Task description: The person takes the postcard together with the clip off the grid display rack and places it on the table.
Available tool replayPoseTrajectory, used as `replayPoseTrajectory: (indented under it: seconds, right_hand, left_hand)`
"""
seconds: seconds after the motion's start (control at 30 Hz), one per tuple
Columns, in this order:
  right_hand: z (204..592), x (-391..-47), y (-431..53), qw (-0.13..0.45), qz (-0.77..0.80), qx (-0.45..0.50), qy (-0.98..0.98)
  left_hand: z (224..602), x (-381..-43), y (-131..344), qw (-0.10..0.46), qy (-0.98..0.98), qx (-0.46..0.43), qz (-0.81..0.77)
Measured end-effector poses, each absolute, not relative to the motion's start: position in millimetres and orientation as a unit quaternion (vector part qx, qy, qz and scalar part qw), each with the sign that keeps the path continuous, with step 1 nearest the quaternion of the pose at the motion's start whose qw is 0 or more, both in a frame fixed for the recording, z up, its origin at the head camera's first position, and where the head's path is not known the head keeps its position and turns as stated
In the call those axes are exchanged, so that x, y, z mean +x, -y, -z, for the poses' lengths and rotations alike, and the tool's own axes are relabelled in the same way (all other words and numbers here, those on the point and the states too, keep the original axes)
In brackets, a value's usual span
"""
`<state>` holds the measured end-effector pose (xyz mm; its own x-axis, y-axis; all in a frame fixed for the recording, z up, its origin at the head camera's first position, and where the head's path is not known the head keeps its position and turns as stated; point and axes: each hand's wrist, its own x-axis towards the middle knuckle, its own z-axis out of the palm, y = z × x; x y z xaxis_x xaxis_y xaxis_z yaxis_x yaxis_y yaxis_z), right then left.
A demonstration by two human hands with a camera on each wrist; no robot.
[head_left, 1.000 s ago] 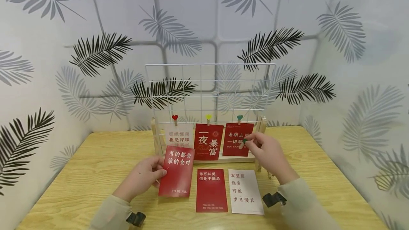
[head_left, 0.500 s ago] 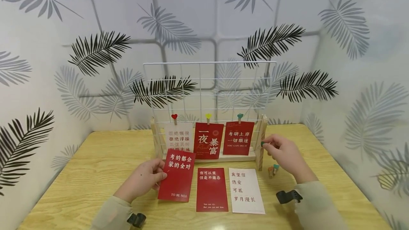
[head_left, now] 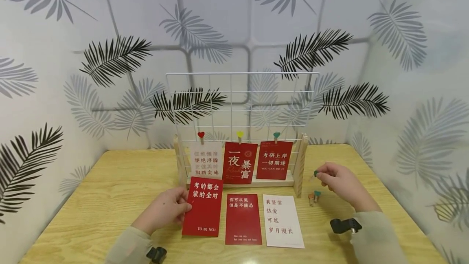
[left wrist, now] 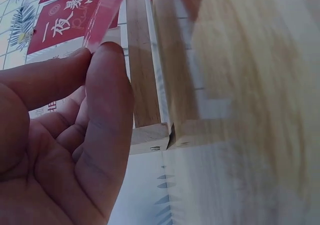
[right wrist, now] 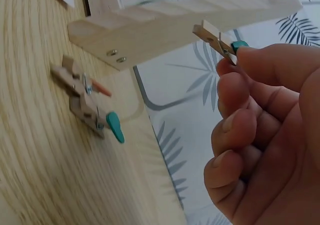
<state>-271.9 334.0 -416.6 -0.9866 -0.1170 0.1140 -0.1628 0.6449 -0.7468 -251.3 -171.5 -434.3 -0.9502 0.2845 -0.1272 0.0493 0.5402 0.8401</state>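
- Head view: your left hand [head_left: 165, 209] pinches a red card [head_left: 203, 217] by its left edge, just in front of the rack [head_left: 300, 166]; that grip should keep the print uncovered. Your right hand [head_left: 338, 182] holds a clip [head_left: 315, 174] well to the right, near two more clips [head_left: 311, 199] on the counter [head_left: 135, 174].
- Left wrist view: your thumb and forefinger nearly meet on the card; light pressure should avoid creasing.
- Right wrist view: your fingers pinch the clip's heart end, nose pointing outward. Squeeze both legs evenly, or it could twist.
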Motion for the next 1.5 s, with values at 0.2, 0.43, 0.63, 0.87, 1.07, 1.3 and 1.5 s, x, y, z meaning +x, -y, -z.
replayPoseTrajectory:
  seconds: [0.2, 0.43, 0.63, 0.87, 1.07, 1.3, 1.5]
  right_hand:
    - [424, -272, -347, -0.005, -0.424, 0.063, 0.903]
    - [436, -273, -356, -0.040, -0.438, 0.055, 0.896]
    - [450, -274, -362, -0.052, -0.442, 0.058, 0.893]
    - [454, -273, -367, -0.065, -0.425, 0.066, 0.900]
    - [455, -271, -369, -0.074, -0.394, 0.060, 0.914]
    - [460, -273, -367, -0.089, -0.361, 0.057, 0.926]
    - [455, -274, -367, -0.078, -0.354, 0.051, 0.930]
  left_hand:
    - [435, -251, 172, 0.133, -0.869, 0.095, -0.467]
    - [435, -251, 172, 0.146, -0.875, 0.072, -0.456]
    - [440, -253, 175, 0.159, -0.874, 0.060, -0.455]
    - [443, -255, 179, 0.173, -0.867, 0.059, -0.463]
    - [444, -256, 180, 0.184, -0.865, 0.076, -0.461]
    - [448, -251, 183, 0.202, -0.858, 0.084, -0.465]
    - [444, -251, 181, 0.196, -0.855, 0.095, -0.470]
